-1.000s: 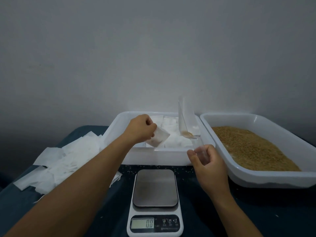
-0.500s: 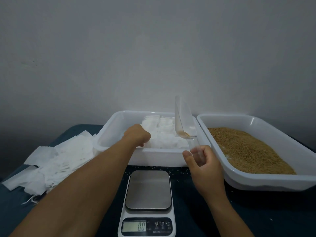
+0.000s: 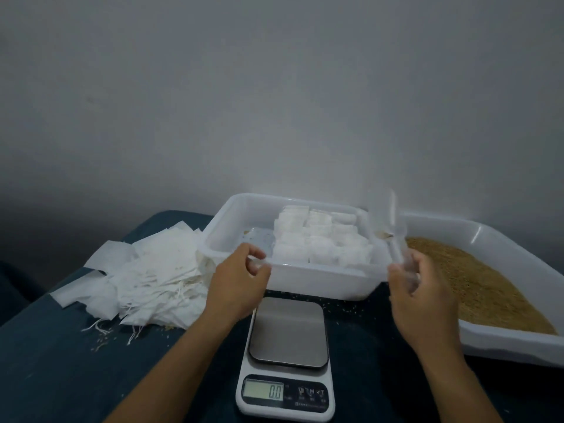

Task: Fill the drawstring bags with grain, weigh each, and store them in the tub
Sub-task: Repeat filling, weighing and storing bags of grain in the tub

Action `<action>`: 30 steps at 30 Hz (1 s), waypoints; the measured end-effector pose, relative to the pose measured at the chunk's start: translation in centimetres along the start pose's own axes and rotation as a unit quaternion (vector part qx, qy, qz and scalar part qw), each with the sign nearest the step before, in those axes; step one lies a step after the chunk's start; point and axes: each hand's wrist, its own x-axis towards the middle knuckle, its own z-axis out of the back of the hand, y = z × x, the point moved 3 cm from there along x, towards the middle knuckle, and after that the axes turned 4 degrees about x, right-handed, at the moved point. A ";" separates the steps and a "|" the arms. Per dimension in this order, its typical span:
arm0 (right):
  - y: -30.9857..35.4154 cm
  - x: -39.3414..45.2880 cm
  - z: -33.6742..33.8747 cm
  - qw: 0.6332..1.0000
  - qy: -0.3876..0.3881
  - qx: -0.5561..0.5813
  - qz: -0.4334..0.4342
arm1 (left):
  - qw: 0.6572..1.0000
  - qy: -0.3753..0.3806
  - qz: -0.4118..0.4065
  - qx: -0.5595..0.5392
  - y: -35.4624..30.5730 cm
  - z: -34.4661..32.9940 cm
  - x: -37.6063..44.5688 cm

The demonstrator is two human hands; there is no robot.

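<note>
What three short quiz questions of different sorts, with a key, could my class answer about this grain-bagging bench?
1. True or false: a bag lies on the scale platform.
2. Multiple choice: the right hand holds A) a clear scoop B) a filled bag C) nothing.
3. Fill in: the loose grain lies in the tray to the ___ of the tub that holds the filled bags.

Key:
1. False; the platform is bare and the display reads 0.0.
2. A; the left hand holds nothing.
3. Right; the empty bags are piled on the tub's left.
</note>
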 end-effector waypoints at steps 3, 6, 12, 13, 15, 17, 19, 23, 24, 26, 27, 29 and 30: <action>-0.5 2.5 1.9 0.996 -0.021 -0.081 0.000 | 0.999 0.032 0.021 0.010 2.6 0.7 -1.8; -3.1 5.9 3.8 0.989 -0.004 -0.145 -0.039 | 0.997 0.065 0.037 0.018 4.0 0.7 -2.0; -11.9 10.8 4.3 0.907 0.204 -0.341 -0.136 | 0.988 0.142 0.053 0.038 5.5 -0.9 -1.7; -12.5 10.9 3.9 0.894 0.240 -0.360 -0.120 | 0.987 0.149 0.054 0.034 5.6 -0.9 -1.6; -13.1 10.7 3.2 0.883 0.282 -0.359 -0.111 | 0.987 0.146 0.066 0.021 6.1 -0.9 -1.3; -13.7 11.0 2.7 0.880 0.297 -0.356 -0.103 | 0.988 0.133 0.082 0.011 6.4 -0.9 -1.1; -14.2 11.6 2.3 0.867 0.300 -0.394 -0.061 | 0.989 0.120 0.088 0.005 6.7 -1.2 -0.9; -11.6 13.3 1.8 0.896 0.261 -0.358 0.008 | 0.990 0.117 0.076 0.036 6.8 -1.8 -0.9; -8.7 12.9 1.5 0.918 0.218 -0.331 0.011 | 0.989 0.119 0.070 0.051 6.8 -1.9 -1.0; -0.9 10.8 0.2 0.963 0.086 -0.255 0.033 | 0.989 0.117 0.058 0.070 6.9 -2.2 -1.0; 2.5 9.5 -1.1 0.971 0.038 -0.214 0.096 | 0.989 0.117 0.052 0.077 6.8 -2.3 -1.0; 9.6 5.3 -4.5 0.966 0.041 -0.122 0.222 | 0.987 0.123 0.044 0.099 6.7 -2.3 -1.2; 12.4 3.1 -6.5 0.957 0.100 -0.080 0.261 | 0.985 0.127 0.037 0.112 6.7 -2.4 -1.1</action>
